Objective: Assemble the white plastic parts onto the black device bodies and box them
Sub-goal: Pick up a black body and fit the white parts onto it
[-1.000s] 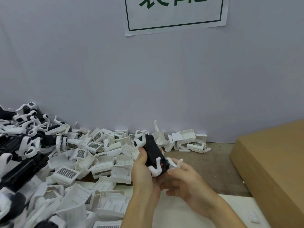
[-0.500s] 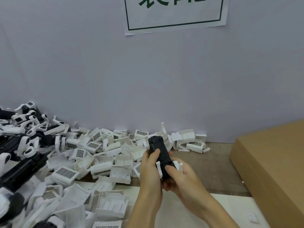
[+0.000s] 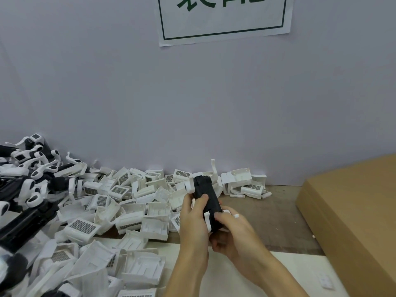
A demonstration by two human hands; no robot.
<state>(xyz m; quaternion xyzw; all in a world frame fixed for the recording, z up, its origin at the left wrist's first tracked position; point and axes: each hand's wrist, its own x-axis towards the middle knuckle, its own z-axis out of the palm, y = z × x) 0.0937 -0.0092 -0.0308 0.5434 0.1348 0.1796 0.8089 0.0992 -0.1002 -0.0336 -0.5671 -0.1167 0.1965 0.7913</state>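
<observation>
Black device body [image 3: 206,198]: held upright-tilted above the tabletop [image 3: 267,213], between both hands. Left hand [image 3: 192,221]: fingers curled round its near side, thumb across the front. Right hand [image 3: 232,230]: fingers clamped on the lower end, thumb against a white clip [image 3: 207,220] seated there. Second white piece [image 3: 188,186]: at the upper end, beyond the left fingers. Step in hand, as judged: pressing clips home; steady the body, push squarely until seated flush. Loose white parts [image 3: 132,211]: heaped left of the fingers. Cardboard box [image 3: 353,211]: right of them, well apart.
</observation>
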